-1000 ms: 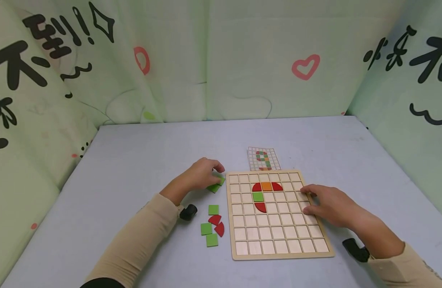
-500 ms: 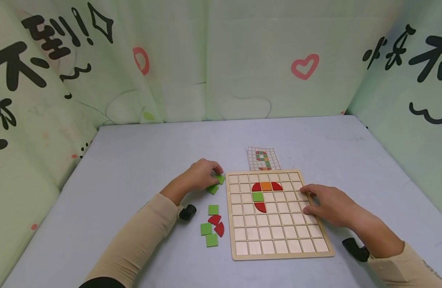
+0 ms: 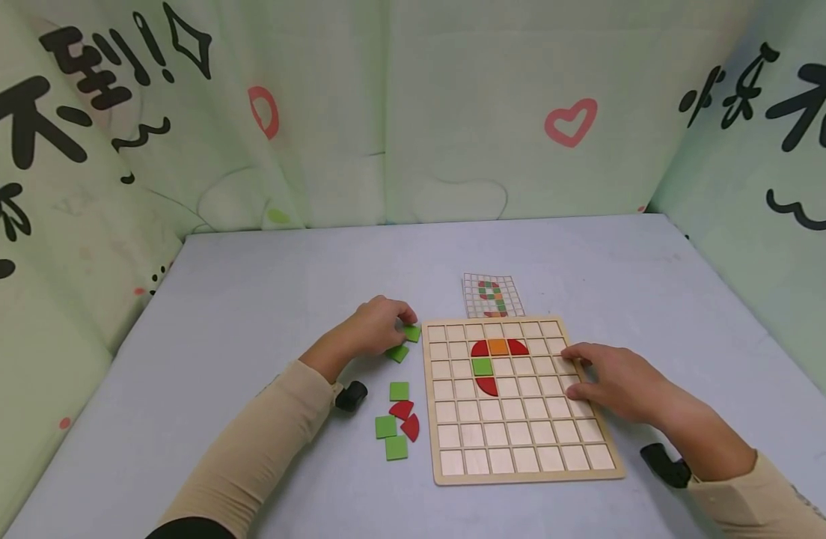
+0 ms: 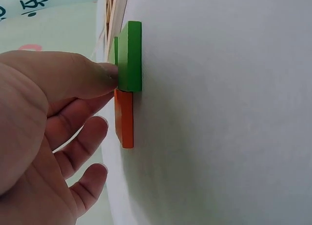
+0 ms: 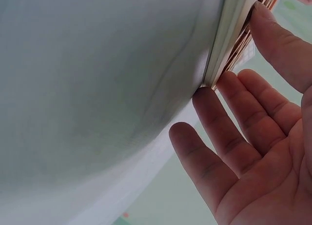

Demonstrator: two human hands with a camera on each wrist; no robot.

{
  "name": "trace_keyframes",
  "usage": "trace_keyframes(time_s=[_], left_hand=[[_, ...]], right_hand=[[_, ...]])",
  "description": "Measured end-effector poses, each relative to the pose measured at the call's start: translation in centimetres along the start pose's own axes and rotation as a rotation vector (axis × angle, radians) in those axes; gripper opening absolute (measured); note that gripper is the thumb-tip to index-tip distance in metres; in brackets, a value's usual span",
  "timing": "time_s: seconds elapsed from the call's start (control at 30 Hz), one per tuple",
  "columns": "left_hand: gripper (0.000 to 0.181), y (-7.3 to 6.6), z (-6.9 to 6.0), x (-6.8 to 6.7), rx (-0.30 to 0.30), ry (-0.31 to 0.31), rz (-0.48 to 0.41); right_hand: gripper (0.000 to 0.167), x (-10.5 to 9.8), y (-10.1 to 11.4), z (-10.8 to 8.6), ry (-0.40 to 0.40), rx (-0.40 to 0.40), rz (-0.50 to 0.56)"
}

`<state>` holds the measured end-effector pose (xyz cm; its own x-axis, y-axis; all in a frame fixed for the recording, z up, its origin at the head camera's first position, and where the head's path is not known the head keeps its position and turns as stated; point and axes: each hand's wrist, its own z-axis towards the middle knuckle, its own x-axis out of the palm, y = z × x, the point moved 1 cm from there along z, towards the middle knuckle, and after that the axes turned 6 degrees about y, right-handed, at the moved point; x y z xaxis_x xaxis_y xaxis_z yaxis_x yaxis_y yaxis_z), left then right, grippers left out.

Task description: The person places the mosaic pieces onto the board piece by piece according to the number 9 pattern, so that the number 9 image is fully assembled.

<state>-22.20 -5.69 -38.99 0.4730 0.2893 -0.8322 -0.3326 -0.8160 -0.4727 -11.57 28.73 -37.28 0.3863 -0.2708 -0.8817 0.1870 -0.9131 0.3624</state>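
Beside the far left corner of the gridded wooden board (image 3: 527, 477), my left hand (image 3: 379, 326) is bent over a small group of flat tiles. In the left wrist view its thumb touches a green square tile (image 4: 130, 56); an orange tile (image 4: 126, 120) lies against that tile. The index fingertip is hidden behind the thumb, so whether they pinch a tile is unclear. My right hand (image 3: 618, 385) rests on the board's right edge, fingers relaxed and touching the rim (image 5: 222, 39). Red quarter-round pieces (image 3: 487, 386), an orange square (image 3: 497, 346) and a green square (image 3: 482, 366) sit in the grid.
Left of the board lie several loose green squares (image 3: 396, 448) and two red quarter-rounds (image 3: 410, 427). Behind the board's far edge lies a printed pattern card (image 3: 490, 296), partly covered by it. Pale printed curtains (image 3: 453, 150) surround the white table (image 3: 285, 269).
The left thumb has drawn back slightly to the left, showing more of the green tile beneath. The right hand and the board have stayed in place.
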Motion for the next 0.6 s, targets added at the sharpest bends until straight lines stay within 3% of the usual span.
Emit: trace_keyframes(time_s=[0.6], left_hand=[[0.026, -0.30, -0.02, -0.05, -0.050, -0.015, 0.013]], right_hand=[[0.057, -0.15, 0.10, -0.06, -0.014, -0.022, 0.003]])
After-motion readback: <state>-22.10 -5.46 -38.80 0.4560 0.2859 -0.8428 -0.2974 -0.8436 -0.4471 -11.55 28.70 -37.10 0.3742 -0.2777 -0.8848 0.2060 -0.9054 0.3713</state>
